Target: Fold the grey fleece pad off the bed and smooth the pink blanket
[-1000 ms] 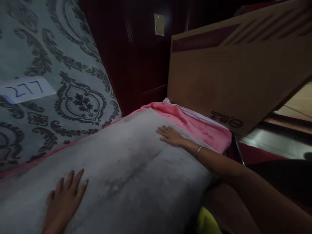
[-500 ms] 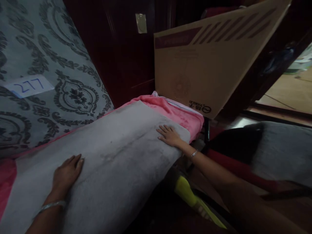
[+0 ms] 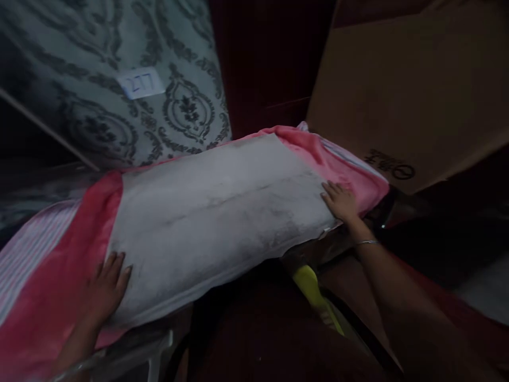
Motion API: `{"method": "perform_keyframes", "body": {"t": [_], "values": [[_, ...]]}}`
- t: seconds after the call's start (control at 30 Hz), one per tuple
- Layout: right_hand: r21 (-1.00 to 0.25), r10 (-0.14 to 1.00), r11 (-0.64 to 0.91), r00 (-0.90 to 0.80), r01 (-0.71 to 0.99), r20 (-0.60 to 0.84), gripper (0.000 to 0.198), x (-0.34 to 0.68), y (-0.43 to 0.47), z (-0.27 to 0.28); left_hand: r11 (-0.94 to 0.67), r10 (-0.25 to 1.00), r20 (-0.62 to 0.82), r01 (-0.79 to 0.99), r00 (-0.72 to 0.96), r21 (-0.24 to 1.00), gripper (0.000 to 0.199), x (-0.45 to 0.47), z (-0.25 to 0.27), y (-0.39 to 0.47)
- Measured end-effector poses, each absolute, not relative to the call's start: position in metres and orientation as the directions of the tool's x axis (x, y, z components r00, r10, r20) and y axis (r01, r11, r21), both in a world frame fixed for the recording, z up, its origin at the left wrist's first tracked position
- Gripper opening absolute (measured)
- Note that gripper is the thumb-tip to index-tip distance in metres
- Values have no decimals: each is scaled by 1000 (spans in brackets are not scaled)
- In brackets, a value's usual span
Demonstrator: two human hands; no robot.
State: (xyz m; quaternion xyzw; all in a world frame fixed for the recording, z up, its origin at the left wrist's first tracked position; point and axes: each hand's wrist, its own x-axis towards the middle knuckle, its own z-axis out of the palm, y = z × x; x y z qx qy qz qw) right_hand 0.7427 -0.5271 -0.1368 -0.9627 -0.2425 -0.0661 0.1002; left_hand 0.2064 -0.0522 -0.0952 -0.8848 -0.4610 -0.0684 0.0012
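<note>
A greyish-white cloth (image 3: pixel 214 207) with dark smudges and a crease lies over a long padded surface. Beneath it, pink fabric (image 3: pixel 59 292) shows at both ends, with striped edges. My left hand (image 3: pixel 107 289) lies flat at the cloth's near left corner, fingers apart, partly over the pink fabric. At the right end, my right hand (image 3: pixel 340 201) rests with its fingers stretched out on the cloth's edge, close to the pink fabric. Neither hand grips anything.
A patterned wall panel (image 3: pixel 191 106) with a paper label (image 3: pixel 143 83) marked 277 stands behind. At the right leans a large cardboard box (image 3: pixel 413 101). Below the padded surface are a yellow-green object (image 3: pixel 312 289) and a grey frame (image 3: pixel 155 350).
The view has swung left, showing more pink and striped fabric on that side. My left hand now sits at the cloth's left edge; my right hand lies nearer its right edge.
</note>
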Motion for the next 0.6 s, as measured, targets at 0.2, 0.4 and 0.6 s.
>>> {"method": "perform_keyframes", "body": {"t": [0.2,0.4,0.6], "values": [[-174,385,-867,848,468,364,59,695,-510,-141,-434,900,139,878,414,199,67,194,-92,-83],[-86,732,-623,618,778,287,59,620,-448,-146,-369,923,174,920,344,133,64,214,-102,-116],[-120,670,-654,645,747,367,63,631,-472,-156,-404,893,295,893,339,198,60,166,-119,-120]]}}
